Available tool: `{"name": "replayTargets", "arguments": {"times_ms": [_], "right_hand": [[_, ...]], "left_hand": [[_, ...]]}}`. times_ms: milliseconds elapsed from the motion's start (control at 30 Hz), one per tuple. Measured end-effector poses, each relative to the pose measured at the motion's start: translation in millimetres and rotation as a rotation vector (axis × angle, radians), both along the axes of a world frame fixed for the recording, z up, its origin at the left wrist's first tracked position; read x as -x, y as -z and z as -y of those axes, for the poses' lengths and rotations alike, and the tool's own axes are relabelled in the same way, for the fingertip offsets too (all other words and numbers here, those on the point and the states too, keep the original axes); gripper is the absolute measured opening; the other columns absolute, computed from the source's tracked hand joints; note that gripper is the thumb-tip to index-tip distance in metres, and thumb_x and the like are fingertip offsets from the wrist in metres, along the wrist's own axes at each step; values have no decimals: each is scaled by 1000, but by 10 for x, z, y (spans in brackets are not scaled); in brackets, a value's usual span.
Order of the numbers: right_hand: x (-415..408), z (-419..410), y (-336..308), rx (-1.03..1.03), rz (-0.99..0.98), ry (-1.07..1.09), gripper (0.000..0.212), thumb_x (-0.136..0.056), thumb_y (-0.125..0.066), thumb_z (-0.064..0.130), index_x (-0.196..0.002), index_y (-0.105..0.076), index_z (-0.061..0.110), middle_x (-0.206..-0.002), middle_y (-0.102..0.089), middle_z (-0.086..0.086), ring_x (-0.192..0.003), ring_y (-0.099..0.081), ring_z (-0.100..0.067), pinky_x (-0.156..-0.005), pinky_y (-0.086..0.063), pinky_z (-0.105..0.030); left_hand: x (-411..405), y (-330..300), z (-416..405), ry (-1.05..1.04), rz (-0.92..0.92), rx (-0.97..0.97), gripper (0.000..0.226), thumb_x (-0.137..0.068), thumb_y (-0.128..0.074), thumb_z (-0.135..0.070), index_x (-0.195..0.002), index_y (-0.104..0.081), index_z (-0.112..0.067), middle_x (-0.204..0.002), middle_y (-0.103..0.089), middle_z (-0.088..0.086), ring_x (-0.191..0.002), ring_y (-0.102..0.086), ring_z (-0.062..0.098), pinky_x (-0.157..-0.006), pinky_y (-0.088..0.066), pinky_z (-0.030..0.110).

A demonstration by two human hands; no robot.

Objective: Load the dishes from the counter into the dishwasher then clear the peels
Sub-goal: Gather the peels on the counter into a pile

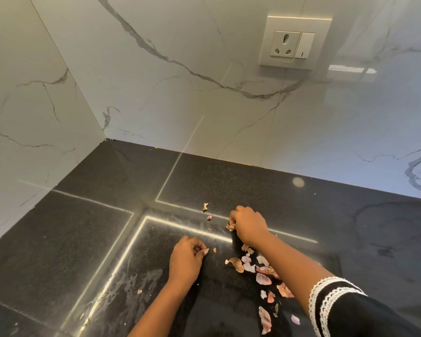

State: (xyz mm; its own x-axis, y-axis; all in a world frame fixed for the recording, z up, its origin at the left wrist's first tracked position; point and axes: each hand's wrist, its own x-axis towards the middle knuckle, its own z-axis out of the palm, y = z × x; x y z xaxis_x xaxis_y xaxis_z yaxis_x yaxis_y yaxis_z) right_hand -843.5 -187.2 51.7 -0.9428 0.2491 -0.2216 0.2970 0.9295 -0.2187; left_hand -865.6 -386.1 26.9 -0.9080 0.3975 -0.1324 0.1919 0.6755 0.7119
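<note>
Two hands work a glossy black worktop (314,210) under marble walls (156,81): left hand (186,260) fingers curled on scraps, right hand (248,226) pinching peels (263,271) at twelve o'clock.

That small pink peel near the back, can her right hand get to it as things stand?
Probably yes. The pink peel lies on bare counter just left of the right hand, nothing between, though its fingers already pinch a peel.

The dark counter (301,198) leaves wide open room to the left and behind the hands, up to the marble wall (180,93) that closes the back and the left side. Loose peels (263,273) lie scattered under the right forearm and toward the near edge. A socket plate (294,42) sits high on the wall, well apart from the counter.
</note>
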Motion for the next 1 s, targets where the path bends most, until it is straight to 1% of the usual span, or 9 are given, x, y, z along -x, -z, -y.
{"name": "replayTargets", "arguments": {"times_ms": [133,267,367,467,567,667,867,933,1000], "right_hand": [[-92,-203,-6,198,-18,153,9,-91,-59,16,-85,-62,22,-92,-60,7,-90,-58,-16,-78,-45,-34],[-234,-401,-21,380,1,269,12,-85,-72,22,-77,-64,25,-86,-68,8,-83,-62,-10,-75,-52,-33],[-306,-414,4,381,-14,281,14,-82,-75,23,-75,-64,28,-81,-66,12,-81,-60,-6,-73,-51,-30],[-330,-375,30,323,-55,285,19,-84,-70,20,-73,-60,32,-80,-65,13,-80,-61,-8,-69,-51,-31],[-331,-352,19,272,-83,248,9,-88,-63,21,-90,-64,29,-89,-68,8,-84,-62,-14,-67,-48,-31],[-344,-332,27,144,-83,143,12,-90,-59,18,-92,-65,29,-98,-62,7,-94,-58,-16,-74,-45,-33],[-406,-255,-4,25,-88,68,14,-92,-54,14,-95,-62,25,-105,-59,5,-102,-51,-17,-81,-38,-31],[-432,-237,-53,33,-91,86,16,-90,-55,10,-94,-63,23,-104,-60,4,-100,-53,-17,-78,-39,-29],[-473,-234,-95,74,-93,137,16,-90,-55,10,-92,-63,23,-103,-62,5,-98,-54,-17,-78,-39,-29]], "left_hand": [[-71,-76,-106,-71,100,-85,12,-82,-75,-25,-73,-68,-30,-76,-66,-13,-72,-61,0,-70,-53,31],[-168,-75,-208,-71,-19,-2,16,-81,-74,-31,-70,-64,-33,-73,-64,-19,-73,-59,-2,-79,-49,34],[-190,-27,-270,67,-248,79,18,-79,-75,-18,-69,-65,-28,-70,-63,-14,-67,-59,2,-73,-50,32],[-183,-18,-333,215,-409,234,30,-66,-80,-5,-61,-58,-24,-60,-56,-8,-55,-54,11,-61,-45,30],[-213,-48,-394,343,-569,366,41,-47,-86,0,-56,-53,-22,-51,-49,-7,-44,-49,14,-52,-40,29],[-265,-2,-420,409,-691,429,38,-43,-87,-2,-62,-59,-18,-54,-53,-1,-47,-53,18,-52,-46,33],[-298,39,-431,389,-665,420,39,-43,-87,0,-66,-60,-16,-58,-54,0,-51,-54,19,-50,-46,32],[-263,-1,-445,359,-571,353,43,-43,-85,3,-62,-53,-19,-55,-50,-3,-47,-50,17,-45,-34,27],[-281,-65,-466,311,-413,226,34,-58,-81,-2,-65,-53,-20,-59,-52,-6,-50,-50,13,-44,-32,25]]}}
